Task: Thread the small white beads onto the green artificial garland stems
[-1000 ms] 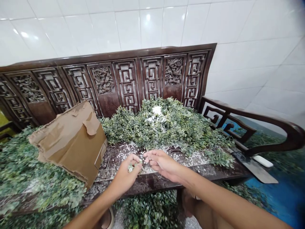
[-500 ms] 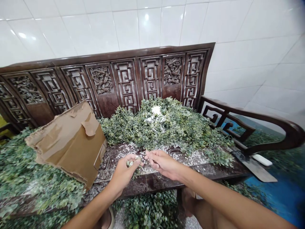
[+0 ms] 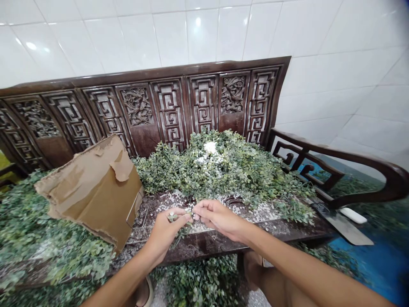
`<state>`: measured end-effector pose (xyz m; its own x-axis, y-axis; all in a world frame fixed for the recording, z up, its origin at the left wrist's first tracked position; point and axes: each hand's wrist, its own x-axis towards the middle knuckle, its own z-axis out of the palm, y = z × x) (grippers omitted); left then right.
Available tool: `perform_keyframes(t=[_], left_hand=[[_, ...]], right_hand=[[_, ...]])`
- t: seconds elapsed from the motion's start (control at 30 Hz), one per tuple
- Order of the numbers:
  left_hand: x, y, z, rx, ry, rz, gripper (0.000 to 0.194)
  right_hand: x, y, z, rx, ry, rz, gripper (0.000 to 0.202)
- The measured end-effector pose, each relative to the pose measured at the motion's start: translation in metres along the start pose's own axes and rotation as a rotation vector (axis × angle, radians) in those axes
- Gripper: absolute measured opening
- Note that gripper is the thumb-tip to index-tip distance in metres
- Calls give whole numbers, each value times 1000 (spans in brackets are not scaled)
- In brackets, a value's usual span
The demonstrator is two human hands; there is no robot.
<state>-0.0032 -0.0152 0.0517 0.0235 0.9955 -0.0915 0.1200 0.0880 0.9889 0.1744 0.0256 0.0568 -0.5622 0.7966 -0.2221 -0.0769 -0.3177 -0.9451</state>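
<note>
My left hand [image 3: 168, 227] is closed on a small green sprig [image 3: 173, 217], whose leaves show between the thumb and fingers. Close against its fingertips is my right hand [image 3: 212, 215], with thumb and fingers pinched together at the sprig's tip; whatever lies between them is too small to make out. Both hands are over the front of a dark wooden bench [image 3: 204, 246]. Behind them rises a heap of green artificial foliage [image 3: 179, 170] with a pile of small white pieces [image 3: 210, 149] on top. More white pieces are scattered over the seat.
A torn cardboard piece [image 3: 96, 192] leans at the left, among more foliage. A flat dark-and-grey object [image 3: 348, 228] and a white case [image 3: 353, 215] lie by the right armrest [image 3: 351, 155]. Foliage [image 3: 207, 281] also lies below the bench.
My right hand has moved slightly left, closing the gap to my left hand. Its fingers now meet at the sprig's tip.
</note>
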Motion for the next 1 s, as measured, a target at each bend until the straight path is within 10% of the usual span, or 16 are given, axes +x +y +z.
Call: perform_keyframes(t=[1.0], left_hand=[[-9, 14, 6, -86, 48, -123, 25]], right_hand=[[-5, -1, 6, -800, 88, -602, 26]])
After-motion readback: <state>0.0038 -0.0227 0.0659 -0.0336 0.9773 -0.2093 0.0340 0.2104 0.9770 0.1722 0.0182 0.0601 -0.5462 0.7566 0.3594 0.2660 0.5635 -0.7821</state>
